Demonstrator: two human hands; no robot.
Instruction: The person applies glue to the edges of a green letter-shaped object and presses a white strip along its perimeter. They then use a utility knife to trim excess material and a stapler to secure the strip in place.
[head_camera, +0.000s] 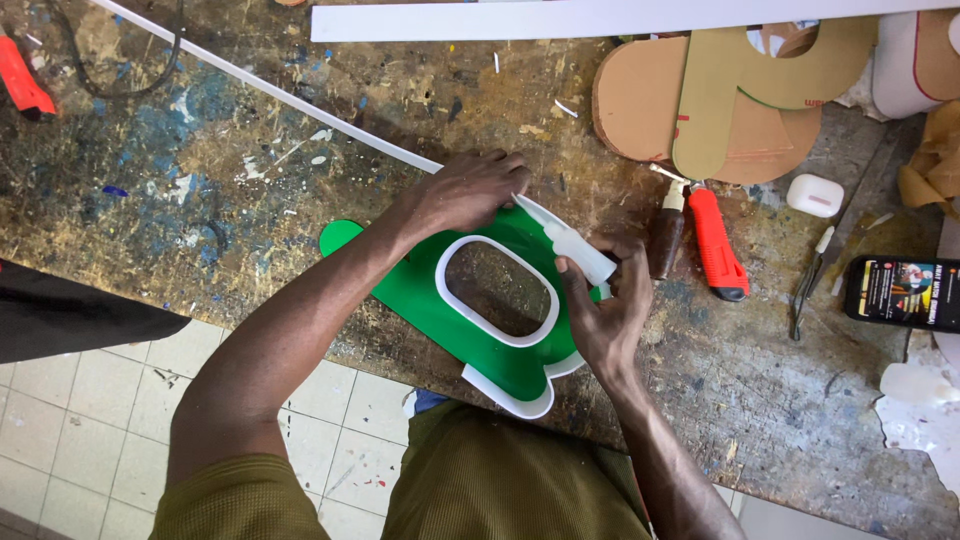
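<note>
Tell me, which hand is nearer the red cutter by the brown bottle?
The right hand. It holds a white bottle just left of the red cutter. The left hand lies farther left, pressing the green shape.

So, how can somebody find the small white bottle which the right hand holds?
Start at the green cut-out shape with white edging at the workbench's near edge. At its upper right side, the right hand grips a small white squeeze bottle. Unlike the red cutter nearby, it is pale and pointed.

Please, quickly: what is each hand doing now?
Left hand: closed, pressing the white strip against the green letter piece.
Right hand: closed on a small white bottle.
</note>
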